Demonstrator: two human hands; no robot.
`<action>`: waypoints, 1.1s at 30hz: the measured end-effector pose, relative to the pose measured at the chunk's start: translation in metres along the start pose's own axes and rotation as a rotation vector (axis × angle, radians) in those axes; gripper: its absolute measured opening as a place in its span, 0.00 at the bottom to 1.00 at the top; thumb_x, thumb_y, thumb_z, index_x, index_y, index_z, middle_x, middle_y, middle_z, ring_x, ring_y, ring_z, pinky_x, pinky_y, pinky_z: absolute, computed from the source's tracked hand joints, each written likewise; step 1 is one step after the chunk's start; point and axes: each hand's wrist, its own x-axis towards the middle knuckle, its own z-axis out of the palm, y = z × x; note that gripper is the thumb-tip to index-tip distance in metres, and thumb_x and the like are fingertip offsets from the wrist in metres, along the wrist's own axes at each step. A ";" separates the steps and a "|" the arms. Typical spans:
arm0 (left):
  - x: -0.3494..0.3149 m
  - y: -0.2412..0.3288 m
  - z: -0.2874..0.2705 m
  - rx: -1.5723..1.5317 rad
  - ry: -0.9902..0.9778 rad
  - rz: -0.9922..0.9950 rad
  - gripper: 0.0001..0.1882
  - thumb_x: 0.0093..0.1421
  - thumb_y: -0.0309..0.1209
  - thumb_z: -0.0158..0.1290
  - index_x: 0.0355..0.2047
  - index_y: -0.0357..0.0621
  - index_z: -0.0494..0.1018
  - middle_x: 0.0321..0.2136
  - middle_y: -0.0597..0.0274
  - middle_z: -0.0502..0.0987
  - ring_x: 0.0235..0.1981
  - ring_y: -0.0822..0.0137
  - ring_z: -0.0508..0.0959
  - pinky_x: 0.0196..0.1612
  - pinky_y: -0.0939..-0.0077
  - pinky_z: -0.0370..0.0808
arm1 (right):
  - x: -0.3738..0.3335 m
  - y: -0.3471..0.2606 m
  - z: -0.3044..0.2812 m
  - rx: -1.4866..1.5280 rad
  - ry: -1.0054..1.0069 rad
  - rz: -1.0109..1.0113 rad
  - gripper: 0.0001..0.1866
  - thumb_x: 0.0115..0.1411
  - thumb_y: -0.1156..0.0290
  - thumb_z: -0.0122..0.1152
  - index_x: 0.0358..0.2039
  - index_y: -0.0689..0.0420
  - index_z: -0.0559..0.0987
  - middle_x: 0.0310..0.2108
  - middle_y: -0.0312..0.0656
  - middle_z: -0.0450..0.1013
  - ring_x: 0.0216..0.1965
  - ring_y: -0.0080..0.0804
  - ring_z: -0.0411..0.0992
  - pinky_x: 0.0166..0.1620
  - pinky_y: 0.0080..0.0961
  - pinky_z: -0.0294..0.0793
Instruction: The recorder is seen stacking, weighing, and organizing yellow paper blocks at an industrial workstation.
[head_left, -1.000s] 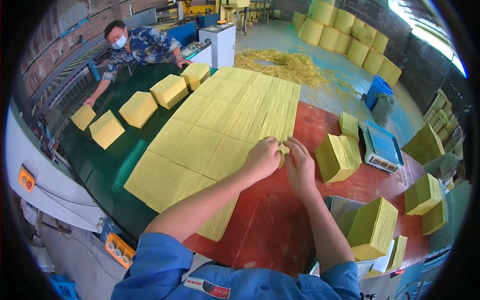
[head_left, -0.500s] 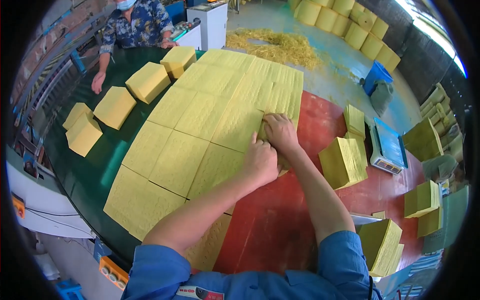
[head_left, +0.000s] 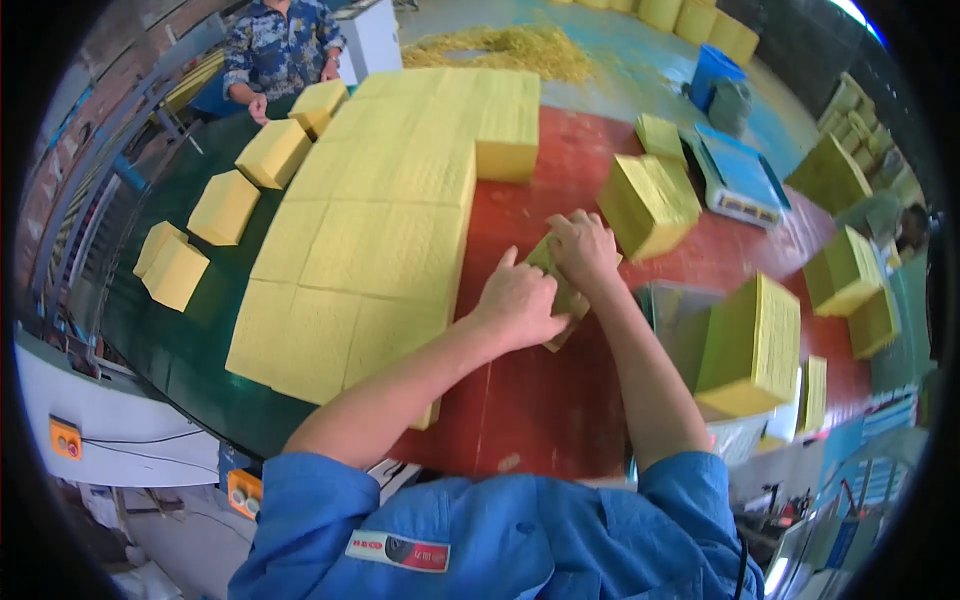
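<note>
Both my hands are closed on a stack of yellow paper point(head_left: 543, 258) over the red tabletop point(head_left: 545, 410). My left hand point(head_left: 518, 303) grips its near left side, with the index finger pointing up. Across the stack's upper right part lies my right hand point(head_left: 584, 248), fingers bent over it. Much of the stack is hidden under the hands. To their left stands a wide block of yellow paper stacks point(head_left: 385, 235), packed edge to edge in rows. A separate taller yellow stack point(head_left: 650, 205) is just beyond my right hand.
Loose yellow stacks point(head_left: 225, 207) line the dark green surface point(head_left: 150, 335) at left, near a person point(head_left: 283, 50) at the far side. A scale with a blue top point(head_left: 738, 172) stands far right. More stacks point(head_left: 750, 345) sit near right; a blue bin point(head_left: 715, 75) is beyond.
My hands have shifted right, away from the packed block, with a paper stack between them. Red tabletop now shows beside the block where they were. The view has tilted as well.
</note>
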 end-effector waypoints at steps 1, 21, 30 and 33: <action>-0.013 0.010 -0.002 0.006 -0.006 0.015 0.27 0.52 0.51 0.64 0.35 0.35 0.79 0.35 0.46 0.81 0.44 0.52 0.81 0.68 0.45 0.59 | -0.015 -0.002 -0.015 0.005 -0.015 0.027 0.11 0.59 0.63 0.60 0.39 0.51 0.83 0.40 0.42 0.76 0.48 0.44 0.74 0.45 0.48 0.75; -0.254 0.139 0.060 -0.561 0.413 -0.336 0.32 0.58 0.16 0.49 0.65 0.39 0.66 0.69 0.48 0.59 0.71 0.50 0.58 0.69 0.59 0.60 | -0.283 -0.036 -0.156 0.164 -0.379 -0.054 0.18 0.63 0.57 0.56 0.25 0.58 0.80 0.27 0.47 0.79 0.30 0.50 0.79 0.35 0.45 0.77; -0.256 0.186 0.080 -1.401 0.625 -0.736 0.24 0.68 0.32 0.54 0.59 0.30 0.67 0.54 0.52 0.74 0.56 0.66 0.73 0.60 0.71 0.67 | -0.304 -0.045 -0.158 0.335 -0.239 0.057 0.19 0.62 0.57 0.60 0.24 0.61 0.77 0.25 0.53 0.76 0.31 0.55 0.76 0.36 0.48 0.73; -0.261 0.166 0.087 -1.542 0.493 -0.811 0.30 0.65 0.41 0.57 0.59 0.31 0.67 0.52 0.54 0.75 0.51 0.66 0.75 0.53 0.70 0.72 | -0.309 -0.048 -0.158 0.347 -0.312 0.193 0.20 0.62 0.54 0.61 0.26 0.60 0.80 0.29 0.50 0.78 0.32 0.52 0.78 0.36 0.45 0.75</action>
